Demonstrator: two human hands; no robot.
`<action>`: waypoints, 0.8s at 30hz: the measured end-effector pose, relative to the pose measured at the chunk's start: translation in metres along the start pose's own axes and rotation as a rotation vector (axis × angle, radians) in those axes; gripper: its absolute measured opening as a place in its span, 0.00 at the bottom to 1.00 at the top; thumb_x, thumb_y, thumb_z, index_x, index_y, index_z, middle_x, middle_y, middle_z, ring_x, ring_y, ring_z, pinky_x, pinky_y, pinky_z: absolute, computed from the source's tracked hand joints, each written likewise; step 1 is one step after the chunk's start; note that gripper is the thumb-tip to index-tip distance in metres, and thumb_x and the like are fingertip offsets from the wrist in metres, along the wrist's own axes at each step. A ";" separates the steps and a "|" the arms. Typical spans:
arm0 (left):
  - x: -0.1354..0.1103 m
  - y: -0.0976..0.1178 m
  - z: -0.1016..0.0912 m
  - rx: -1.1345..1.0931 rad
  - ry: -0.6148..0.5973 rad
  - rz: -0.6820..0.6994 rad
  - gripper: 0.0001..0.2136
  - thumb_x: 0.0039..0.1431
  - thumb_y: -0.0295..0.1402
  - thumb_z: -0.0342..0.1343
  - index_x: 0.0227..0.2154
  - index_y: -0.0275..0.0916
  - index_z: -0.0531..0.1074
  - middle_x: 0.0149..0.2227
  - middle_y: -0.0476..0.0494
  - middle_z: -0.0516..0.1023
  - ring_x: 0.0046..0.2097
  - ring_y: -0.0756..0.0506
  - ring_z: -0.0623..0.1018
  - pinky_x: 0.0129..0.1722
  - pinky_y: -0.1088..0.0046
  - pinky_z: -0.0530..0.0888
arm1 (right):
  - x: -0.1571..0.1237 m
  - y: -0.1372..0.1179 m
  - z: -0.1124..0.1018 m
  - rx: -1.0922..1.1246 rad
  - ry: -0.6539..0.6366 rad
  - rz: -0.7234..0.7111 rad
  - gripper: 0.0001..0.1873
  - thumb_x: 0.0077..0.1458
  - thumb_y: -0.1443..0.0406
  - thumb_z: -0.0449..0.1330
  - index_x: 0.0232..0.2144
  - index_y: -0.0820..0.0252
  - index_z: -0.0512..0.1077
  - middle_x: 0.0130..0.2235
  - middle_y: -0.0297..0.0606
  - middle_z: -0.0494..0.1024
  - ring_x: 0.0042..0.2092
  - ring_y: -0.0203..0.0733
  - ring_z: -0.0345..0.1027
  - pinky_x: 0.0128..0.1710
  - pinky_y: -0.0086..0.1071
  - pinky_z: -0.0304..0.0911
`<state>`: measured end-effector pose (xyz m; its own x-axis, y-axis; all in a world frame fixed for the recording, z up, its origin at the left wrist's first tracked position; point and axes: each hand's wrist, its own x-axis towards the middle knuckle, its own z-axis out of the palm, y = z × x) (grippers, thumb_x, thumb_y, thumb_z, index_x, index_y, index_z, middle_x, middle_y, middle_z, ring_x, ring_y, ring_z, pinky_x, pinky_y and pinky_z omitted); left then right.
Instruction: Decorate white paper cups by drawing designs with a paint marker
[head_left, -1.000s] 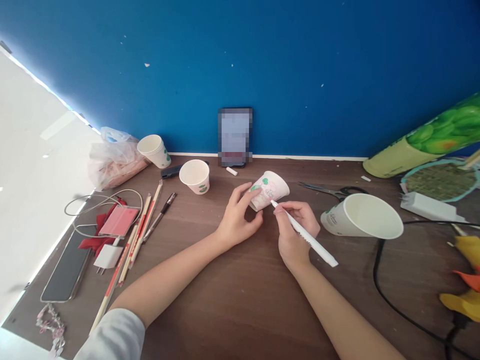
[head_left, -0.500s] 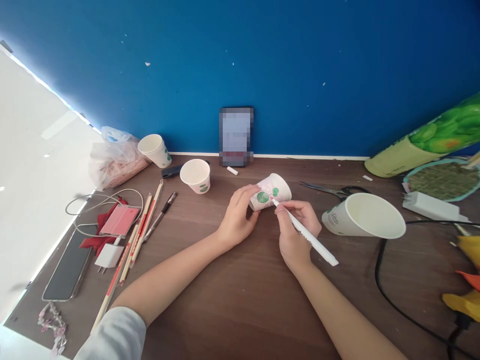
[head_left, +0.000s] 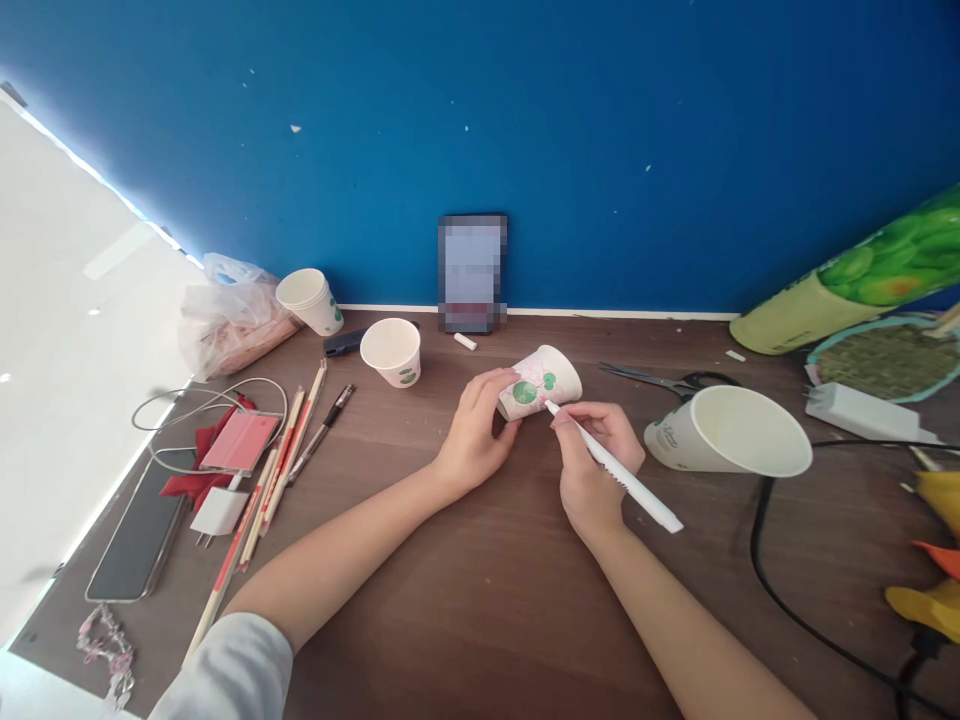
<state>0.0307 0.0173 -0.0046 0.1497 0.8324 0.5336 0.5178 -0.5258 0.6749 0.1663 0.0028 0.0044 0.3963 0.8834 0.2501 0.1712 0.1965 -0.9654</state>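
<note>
A white paper cup [head_left: 541, 383] with green leaves and pink lines lies tilted on its side, its base toward the upper right. My left hand [head_left: 480, 430] is wrapped round its left end, the thumb below and the fingers on top. In my right hand [head_left: 600, 465] is a white marker pen [head_left: 630, 485], pinched like a writing tool. Its tip is at the cup's printed side, close beside the leaves; whether it touches I cannot tell. A small white pen cap [head_left: 465, 341] lies behind the cup.
A large paper cup [head_left: 727, 432] and scissors [head_left: 667, 380] lie to the right, with a black cable [head_left: 761, 550]. At left are a small cup [head_left: 391, 352], stacked cups [head_left: 310, 300], wrapped chopsticks [head_left: 281, 465], a pen [head_left: 322, 435] and a phone [head_left: 139, 535]. A blurred screen [head_left: 472, 272] leans on the blue wall.
The marker's rear end has swung slightly right and down with my right hand. The cup has shifted a touch to the left. Everything else has stayed put.
</note>
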 end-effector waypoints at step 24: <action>-0.006 -0.003 0.005 0.026 0.002 -0.025 0.18 0.60 0.34 0.56 0.53 0.43 0.67 0.57 0.36 0.68 0.58 0.40 0.71 0.55 0.57 0.72 | -0.001 -0.001 0.000 0.041 0.017 -0.039 0.04 0.49 0.64 0.62 0.26 0.57 0.70 0.26 0.32 0.74 0.28 0.38 0.69 0.30 0.33 0.65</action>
<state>0.0325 0.0150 -0.0123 0.1344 0.8450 0.5176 0.5432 -0.4997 0.6747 0.1656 0.0019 0.0055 0.4054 0.8673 0.2890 0.1502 0.2486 -0.9569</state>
